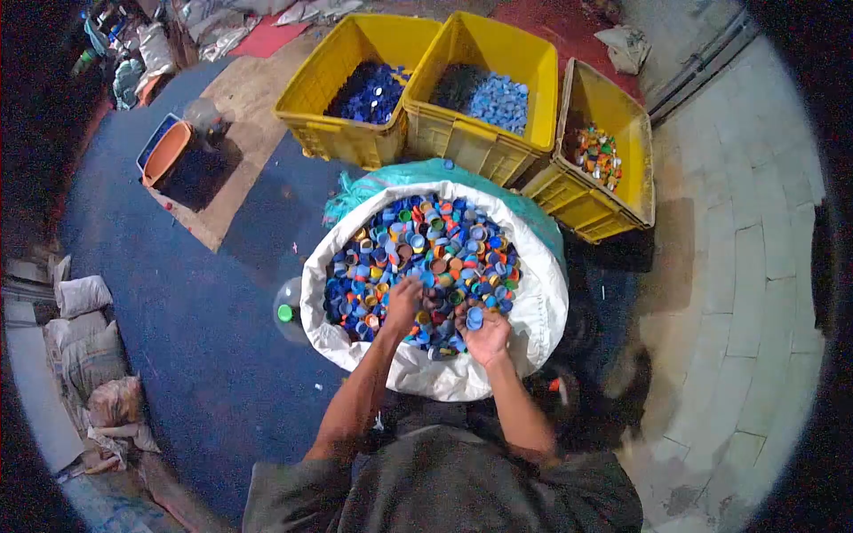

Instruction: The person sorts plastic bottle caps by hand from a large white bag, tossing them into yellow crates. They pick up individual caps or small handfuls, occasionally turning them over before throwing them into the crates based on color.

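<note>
Bottle caps in white sack, mid-frame | right hand, palm up, fingers cradling blue caps | left hand over the sack, grip I can't tell | likely picking; next wants a neat pinch

Landmark: white sack. Space above sack mouth is lying open; cap heap is filling mouth, blocking downward reach. Left hand and right hand are occupying near half of mouth, small gap separating them. Teal sack is crowding far rim. Beyond far rim, three yellow crates are walling off low paths, open tops leaving entry from above. Clear bottle is obstructing just left of sack; farther left, blue floor is offering room. Person's torso is closing near side.
</note>
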Demonstrator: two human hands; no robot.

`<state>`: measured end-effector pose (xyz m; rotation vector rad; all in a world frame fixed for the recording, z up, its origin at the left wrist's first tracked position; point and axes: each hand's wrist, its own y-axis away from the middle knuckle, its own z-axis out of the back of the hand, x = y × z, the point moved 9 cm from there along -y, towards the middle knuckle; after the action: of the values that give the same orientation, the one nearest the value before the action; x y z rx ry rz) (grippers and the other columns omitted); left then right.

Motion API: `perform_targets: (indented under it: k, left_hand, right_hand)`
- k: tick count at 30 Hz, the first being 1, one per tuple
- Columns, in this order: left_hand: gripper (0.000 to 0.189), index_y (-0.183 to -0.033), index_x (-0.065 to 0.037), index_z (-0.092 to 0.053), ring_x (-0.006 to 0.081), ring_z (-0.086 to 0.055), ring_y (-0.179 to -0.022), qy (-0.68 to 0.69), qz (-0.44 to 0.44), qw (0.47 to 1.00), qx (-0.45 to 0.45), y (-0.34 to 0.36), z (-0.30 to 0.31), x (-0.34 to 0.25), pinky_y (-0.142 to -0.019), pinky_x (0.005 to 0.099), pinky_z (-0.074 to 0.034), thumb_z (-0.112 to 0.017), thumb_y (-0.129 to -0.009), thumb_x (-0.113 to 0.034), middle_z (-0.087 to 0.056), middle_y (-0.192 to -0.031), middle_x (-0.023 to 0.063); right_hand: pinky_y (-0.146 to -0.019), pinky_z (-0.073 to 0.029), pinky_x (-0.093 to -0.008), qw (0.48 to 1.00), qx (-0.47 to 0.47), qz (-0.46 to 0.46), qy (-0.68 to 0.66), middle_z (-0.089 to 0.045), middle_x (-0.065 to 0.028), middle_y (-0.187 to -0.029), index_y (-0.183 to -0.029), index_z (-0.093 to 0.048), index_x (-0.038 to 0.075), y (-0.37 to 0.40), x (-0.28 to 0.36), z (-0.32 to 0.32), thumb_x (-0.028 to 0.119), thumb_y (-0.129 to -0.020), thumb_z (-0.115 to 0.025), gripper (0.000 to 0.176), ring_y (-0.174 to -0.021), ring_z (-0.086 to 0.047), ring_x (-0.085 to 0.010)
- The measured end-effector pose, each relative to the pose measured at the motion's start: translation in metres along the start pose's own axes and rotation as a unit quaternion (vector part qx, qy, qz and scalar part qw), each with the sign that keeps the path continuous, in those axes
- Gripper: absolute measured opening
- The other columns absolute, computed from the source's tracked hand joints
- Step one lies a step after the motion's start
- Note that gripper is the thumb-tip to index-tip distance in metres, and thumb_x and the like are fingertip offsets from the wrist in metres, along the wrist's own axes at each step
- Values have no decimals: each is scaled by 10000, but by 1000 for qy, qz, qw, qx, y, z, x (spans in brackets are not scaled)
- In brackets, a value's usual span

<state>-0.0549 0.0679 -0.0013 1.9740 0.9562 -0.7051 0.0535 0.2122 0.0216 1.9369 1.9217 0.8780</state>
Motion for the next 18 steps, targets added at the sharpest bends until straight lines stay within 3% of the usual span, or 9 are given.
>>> perform_targets:
  k: [1,5,7,9,13,17,18]
  left_hand:
    - [296,-1007,-10,-581,199,-615,-756,109,47,992,52,0,-6,11,-596,298,-514,-592,-847,-259,-621,-904,84]
    - [281,-985,-27,-564,234,-610,-746,229,112,967,-9,31,-32,-2,-588,318,-524,-534,-825,-256,-598,-865,115]
    - [274,-958,-22,-560,242,-593,-729,238,135,961,-33,42,-41,-3,-615,332,-518,-521,-826,-259,-588,-847,118]
    - [249,-918,-18,-558,242,-573,-718,272,153,950,13,42,-52,2,-641,317,-507,-521,-821,-244,-577,-820,116]
    - [236,-837,-25,-558,233,-568,-742,347,196,914,-70,36,-43,34,-697,358,-504,-473,-860,-244,-584,-811,98]
    - [225,-834,-39,-553,234,-568,-738,327,204,920,-76,14,-44,52,-687,360,-505,-469,-872,-244,-590,-837,94]
    - [214,-839,-43,-548,236,-568,-740,322,195,924,-65,-1,-50,49,-681,358,-504,-469,-873,-239,-589,-841,92]
  right_hand:
    - [-859,-454,-402,1000,7,4,-4,-595,-152,-984,-1007,-574,2,-1,1,-1,173,-684,-589,366,-954,-559,-303]
    - [-887,-449,-423,1000,-11,5,-26,-594,-152,-1002,-1021,-570,6,-3,-2,6,183,-667,-582,396,-969,-566,-315]
    - [-886,-452,-426,999,-24,30,-1,-599,-155,-980,-1008,-571,0,-4,-2,14,175,-658,-567,392,-948,-573,-323]
    - [-889,-452,-433,998,-45,37,-6,-602,-158,-961,-1010,-560,-10,-5,-4,22,161,-655,-543,394,-940,-575,-329]
    - [-890,-457,-438,998,-35,39,-47,-594,-164,-969,-1021,-536,-26,-1,-4,24,142,-654,-517,404,-949,-571,-327]
    - [-923,-432,-433,994,-61,50,-70,-606,-137,-949,-1008,-550,6,-5,3,27,121,-645,-518,382,-931,-575,-294]
    - [-894,-442,-428,994,-64,63,-62,-610,-102,-925,-1016,-554,41,-32,4,54,146,-665,-541,367,-884,-583,-264]
